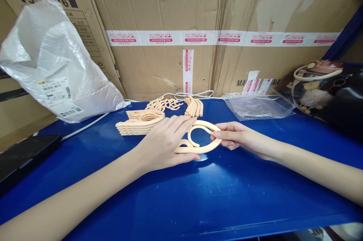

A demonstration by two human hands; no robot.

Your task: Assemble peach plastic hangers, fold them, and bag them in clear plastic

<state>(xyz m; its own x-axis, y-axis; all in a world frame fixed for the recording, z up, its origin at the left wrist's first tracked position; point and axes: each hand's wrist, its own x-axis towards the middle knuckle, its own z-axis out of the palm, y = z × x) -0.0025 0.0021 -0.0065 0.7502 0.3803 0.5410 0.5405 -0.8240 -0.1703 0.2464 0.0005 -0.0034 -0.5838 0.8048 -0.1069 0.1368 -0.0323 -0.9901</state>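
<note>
Between my hands is a cream plastic folding hanger, folded into an oval with a curved hook inside it. My left hand lies over its left end, fingers on the far edge and thumb along the near edge, hiding that end. At the right end my right hand pinches the rim between thumb and fingers. A stack of similar folded hangers lies just behind and left of my left hand. Farther back are a pile of loose cream hooks and several curved arm pieces.
The blue tabletop carries a white plastic mailing bag and a dark flat device on the left. Clear plastic wrap and a bottle with a handle are at right. Cardboard boxes wall off the back, with a white cable before them.
</note>
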